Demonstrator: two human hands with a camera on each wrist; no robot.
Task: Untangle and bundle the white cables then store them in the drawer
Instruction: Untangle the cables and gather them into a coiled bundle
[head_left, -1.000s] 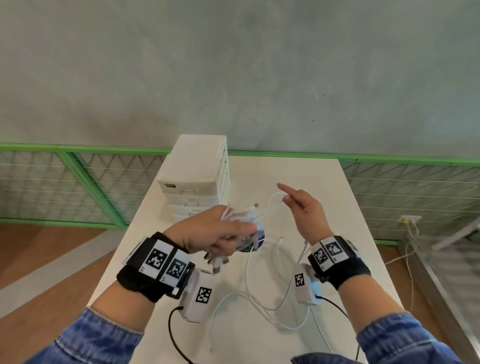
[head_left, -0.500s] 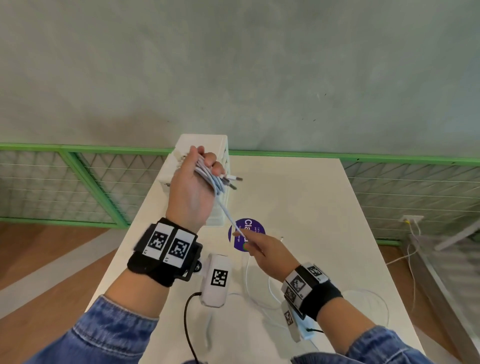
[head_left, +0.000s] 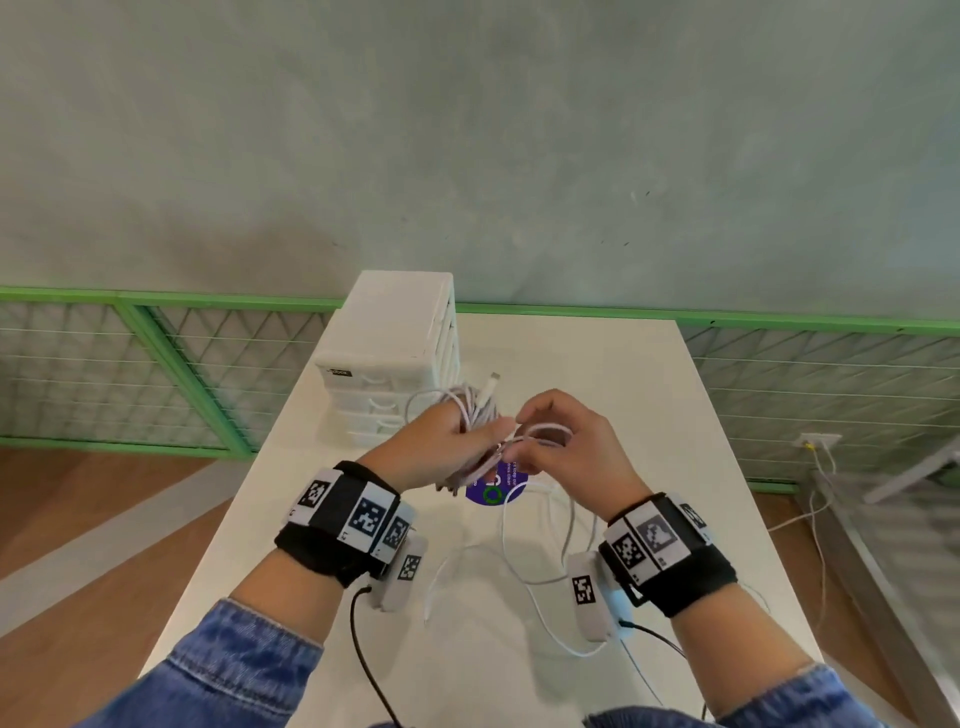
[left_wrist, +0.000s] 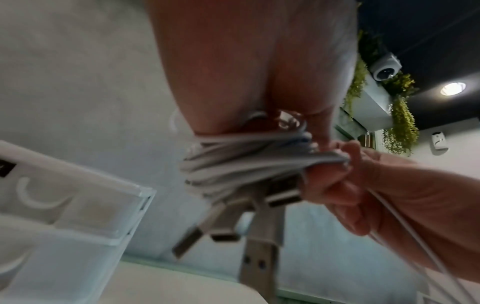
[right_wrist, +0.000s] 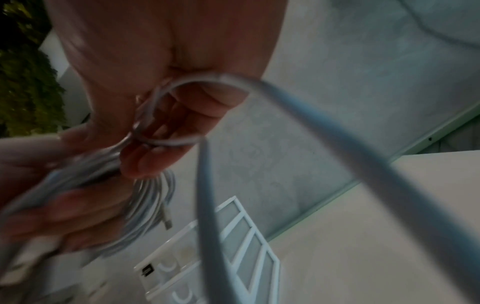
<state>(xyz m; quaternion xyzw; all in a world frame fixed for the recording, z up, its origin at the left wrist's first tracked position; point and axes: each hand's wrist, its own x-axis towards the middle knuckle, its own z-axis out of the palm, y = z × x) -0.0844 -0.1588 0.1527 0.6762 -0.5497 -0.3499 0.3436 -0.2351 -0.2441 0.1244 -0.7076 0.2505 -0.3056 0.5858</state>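
Observation:
My left hand (head_left: 441, 447) grips a coiled bundle of white cables (head_left: 475, 410) above the table, with USB plugs (left_wrist: 259, 214) hanging below the fist. The bundle (left_wrist: 241, 164) wraps across the left fingers. My right hand (head_left: 561, 447) meets it from the right and pinches a loop of white cable (head_left: 545, 431) against the bundle. In the right wrist view that loop (right_wrist: 166, 115) curls round the right fingers (right_wrist: 155, 156). A loose tail of cable (head_left: 540, 551) trails from the hands down onto the table. The white drawer unit (head_left: 389, 358) stands just behind the left hand, drawers closed.
The white table (head_left: 649, 415) carries a purple round sticker (head_left: 493, 491) under the hands. Green-framed wire fencing (head_left: 156, 374) runs behind and beside the table. A wall socket with cords (head_left: 818, 441) sits low at the right. Black wrist-camera wires (head_left: 363, 654) hang near me.
The left hand came down from beside the drawer unit's top to mid-table height. The right hand rose from near the sticker to meet it, now looping cable against the bundle.

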